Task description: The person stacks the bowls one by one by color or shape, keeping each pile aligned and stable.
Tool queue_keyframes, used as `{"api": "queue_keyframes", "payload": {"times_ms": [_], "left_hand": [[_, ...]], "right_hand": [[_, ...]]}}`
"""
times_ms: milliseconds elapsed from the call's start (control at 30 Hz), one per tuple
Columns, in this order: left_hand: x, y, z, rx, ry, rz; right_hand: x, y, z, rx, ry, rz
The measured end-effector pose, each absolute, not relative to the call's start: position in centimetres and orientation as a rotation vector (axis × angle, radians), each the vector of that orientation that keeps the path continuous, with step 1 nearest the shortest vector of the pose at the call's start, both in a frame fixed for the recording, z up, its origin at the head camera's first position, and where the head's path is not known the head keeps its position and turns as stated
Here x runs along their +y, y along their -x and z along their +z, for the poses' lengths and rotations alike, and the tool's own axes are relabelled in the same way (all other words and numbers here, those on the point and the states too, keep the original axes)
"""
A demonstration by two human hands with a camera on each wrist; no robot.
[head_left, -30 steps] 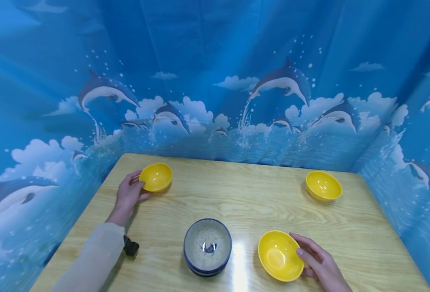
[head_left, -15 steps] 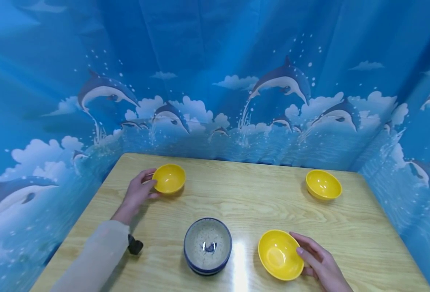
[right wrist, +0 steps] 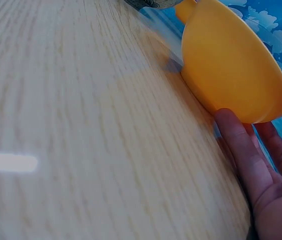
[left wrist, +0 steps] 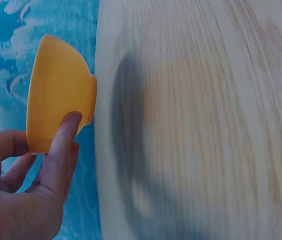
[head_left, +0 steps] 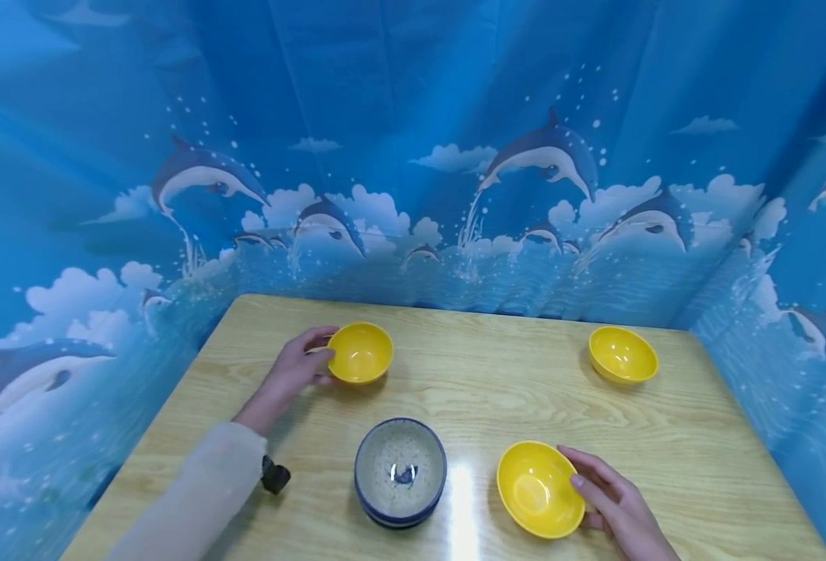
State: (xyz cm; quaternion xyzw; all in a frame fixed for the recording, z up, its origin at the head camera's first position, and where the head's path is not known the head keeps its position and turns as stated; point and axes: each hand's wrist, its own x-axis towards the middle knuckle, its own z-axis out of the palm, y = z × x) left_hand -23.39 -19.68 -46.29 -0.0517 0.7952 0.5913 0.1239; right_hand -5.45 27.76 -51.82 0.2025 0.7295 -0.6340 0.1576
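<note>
Yellow stood out first in the head view, where the left hand (head_left: pixel 302 362) gripped the left bowl (head_left: pixel 360 353) by its left side. Over the last second that bowl had slid across the picture to the right, along the far part of the wooden table (head_left: pixel 483 389), to a spot beyond the speckled grey bowl (head_left: pixel 399 467). I judged this a carry still in progress. The right hand (head_left: pixel 616 499) had stayed put, holding the right bowl (head_left: pixel 539 489) by its right side, well apart from the left hand. The far bowl (head_left: pixel 622 354) stood untouched. Both held bowls faced upward; being round, neither had a long axis to follow.

In the left wrist view, the left bowl appeared side-on, rim leftward and foot rightward, its shadow apart from it, so it was probably lifted.

In the right wrist view, the right bowl leaned, its mouth turned away; whether its foot touched the wood I could not tell.
</note>
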Motion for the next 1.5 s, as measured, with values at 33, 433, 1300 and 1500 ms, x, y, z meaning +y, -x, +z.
{"api": "queue_keyframes", "payload": {"times_ms": [33,433,1300,1500], "left_hand": [[-19.4,23.4,-46.2,2.320,0.141,1.711],[-15.4,22.4,-44.5,2.331,0.049,1.600],[-10.0,20.0,-42.0,2.238,-0.139,1.571],[-9.2,20.0,-41.5,2.201,-0.172,1.571]], "right_hand": [[27.8,5.4,-51.8,2.087,-0.579,-1.813],[27.9,5.5,-51.9,2.078,-0.576,-1.815],[27.8,5.5,-51.9,2.110,-0.589,-1.778],[27.8,5.5,-51.8,2.114,-0.587,-1.777]]}}
